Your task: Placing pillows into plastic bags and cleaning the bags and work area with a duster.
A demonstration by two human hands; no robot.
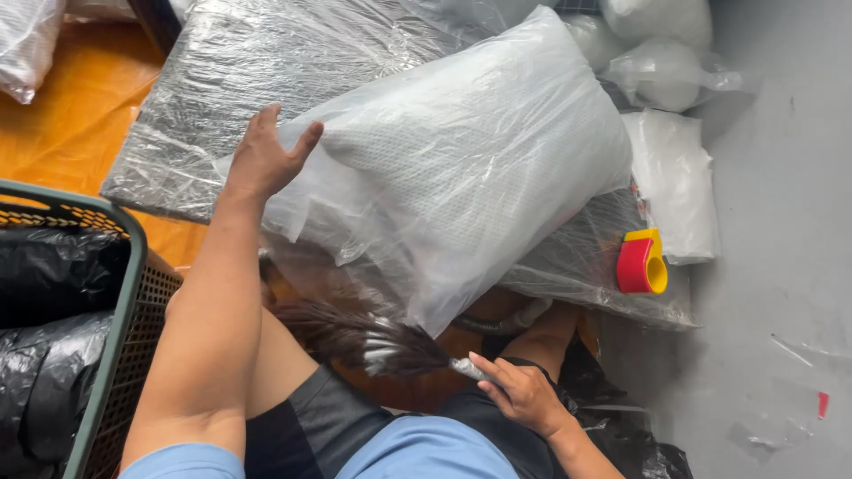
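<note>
My left hand [264,160] rests on the near corner of a big white pillow in a clear plastic bag [461,168]. My fingers [306,142] are spread wide and flat on the bag, not closed around anything. The pillow lies just past my fingertips, on top of a dark mat wrapped in plastic [222,80]. My right hand [524,390] is low, near my lap. Its fingers are curled around the pale handle of a feather duster [373,341], and the dark feathers stick out toward my left arm.

I think the pillow is soft, puffy and light. The bag looks smooth and slippery, so a flat hand may slide. A better hold would be the loose bag at the corner under my fingers, or both ends.

Past my right fingers sits a red and yellow tape holder [641,263]. By my left elbow is a green basket [124,293].
</note>
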